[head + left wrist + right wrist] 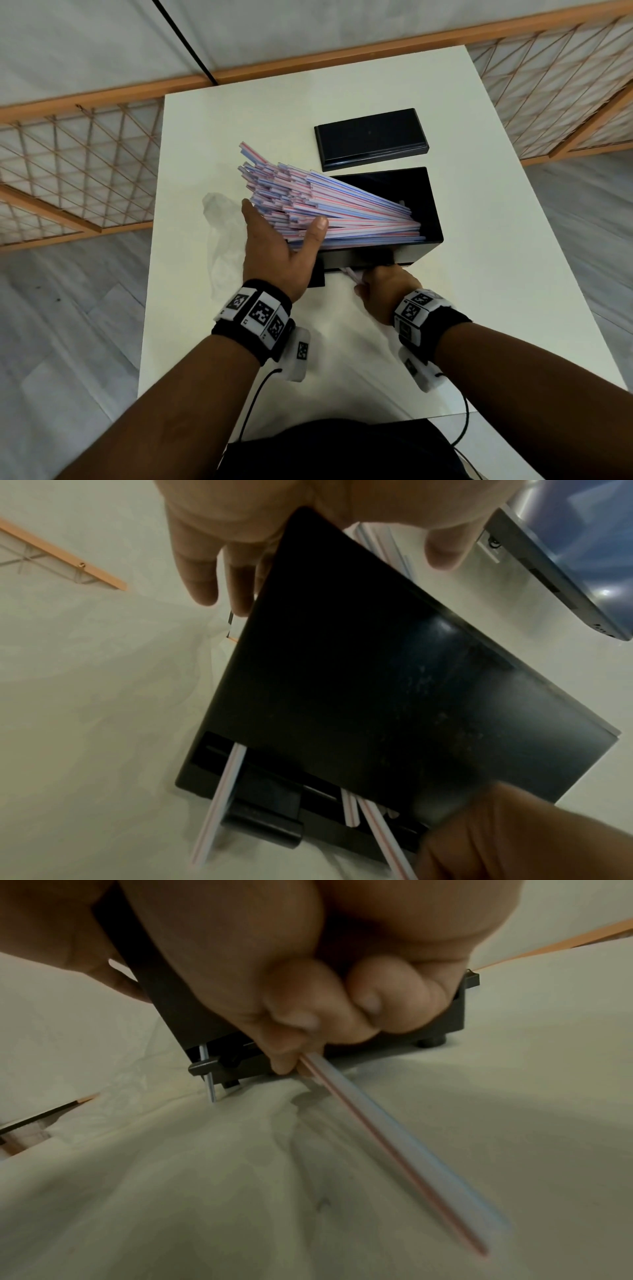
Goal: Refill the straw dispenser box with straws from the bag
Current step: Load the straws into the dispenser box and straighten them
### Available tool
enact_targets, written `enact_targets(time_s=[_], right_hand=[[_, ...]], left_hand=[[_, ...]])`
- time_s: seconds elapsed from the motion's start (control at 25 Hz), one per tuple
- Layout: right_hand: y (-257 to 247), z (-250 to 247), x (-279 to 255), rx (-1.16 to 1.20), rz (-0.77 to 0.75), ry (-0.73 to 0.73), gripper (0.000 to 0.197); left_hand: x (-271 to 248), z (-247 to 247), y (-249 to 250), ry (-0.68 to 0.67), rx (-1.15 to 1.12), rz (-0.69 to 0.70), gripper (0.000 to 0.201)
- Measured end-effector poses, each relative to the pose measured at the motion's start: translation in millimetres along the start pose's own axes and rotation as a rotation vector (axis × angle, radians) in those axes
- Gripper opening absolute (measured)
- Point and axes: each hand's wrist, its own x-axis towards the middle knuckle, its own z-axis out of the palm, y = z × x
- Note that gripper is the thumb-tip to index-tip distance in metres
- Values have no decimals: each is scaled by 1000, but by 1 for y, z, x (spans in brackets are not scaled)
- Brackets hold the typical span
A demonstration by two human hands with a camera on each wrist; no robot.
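The straws (pixel 342 212) lie slanted in the open dispenser box (pixel 432 219), far ends overhanging its left wall. The left hand (pixel 274 253), fingers straight, props them; the right hand (pixel 385 291) pinches a stray straw (pixel 394 1153) at the box's front. Unsupported, the bundle could tip out. The empty bag (pixel 222 240) lies left of the box, the lid (pixel 371 137) behind it on the surface (pixel 513 274).

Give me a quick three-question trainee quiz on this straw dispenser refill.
1. True or false: the black lid sits on the dispenser box.
2. Which hand pinches a straw at the box's lower front slot?
3. The empty bag lies: A) in the box, B) on the table left of the box, C) on the lid.

Key: 1 false; 2 right hand; 3 B.
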Motion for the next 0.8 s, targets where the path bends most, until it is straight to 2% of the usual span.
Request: enact_targets(time_s=[0.2,0.32,0.4,0.44,0.52,0.56,0.64,0.72,0.8], right_hand=[[27,10,-25,-48,-2,-193,28],[29,-14,-50,-89,-104,-222,24],[21,-47,-66,-66,-219,-152,25],[14,-67,-74,-14,-293,-84,26],[-3,-109,-87,101,-425,115,38],[-12,-129,-91,146,-475,221,41],[-25,-158,-90,207,-520,348,31],[-33,-174,-80,191,-526,405,20],[-38,-177,-69,146,-511,439,17]], left_hand=[[1,-1,4,-21,-101,-31,80],[6,-4,2,13,-328,-206,88],[14,-10,7,76,-490,-336,95],[19,-13,11,102,-554,-369,86],[25,-18,22,115,-655,-390,46],[26,-20,26,94,-695,-392,36],[28,-22,29,73,-715,-400,31],[28,-23,29,74,-725,-394,26],[28,-24,28,95,-706,-416,46]])
